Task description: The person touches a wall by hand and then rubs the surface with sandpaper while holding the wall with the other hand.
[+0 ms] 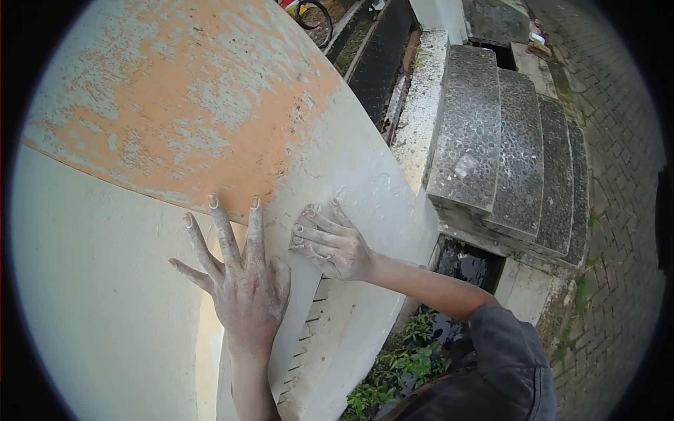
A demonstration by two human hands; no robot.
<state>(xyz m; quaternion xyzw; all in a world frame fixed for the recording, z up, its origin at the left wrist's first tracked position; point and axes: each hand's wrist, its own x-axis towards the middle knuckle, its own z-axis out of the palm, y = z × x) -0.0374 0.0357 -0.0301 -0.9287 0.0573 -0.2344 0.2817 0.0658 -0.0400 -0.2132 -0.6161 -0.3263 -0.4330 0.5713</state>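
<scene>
My left hand [246,281] lies against the pale wall [112,281] with its fingers spread, the fingertips reaching the edge of a peeling orange patch [189,112]. White dust coats both hands. To its right, my right hand [333,244] presses a small piece of sandpaper [294,244] flat on the whitish painted surface [382,200]. Most of the sandpaper is hidden beneath the fingers; only its edge shows at the left.
Stone-textured steps [463,126] rise at the right, beside a paved road [618,210]. A drain with dark water [467,263] runs below my right arm. Green plants [400,365] grow near it. A dark metal gate [379,63] stands at the top.
</scene>
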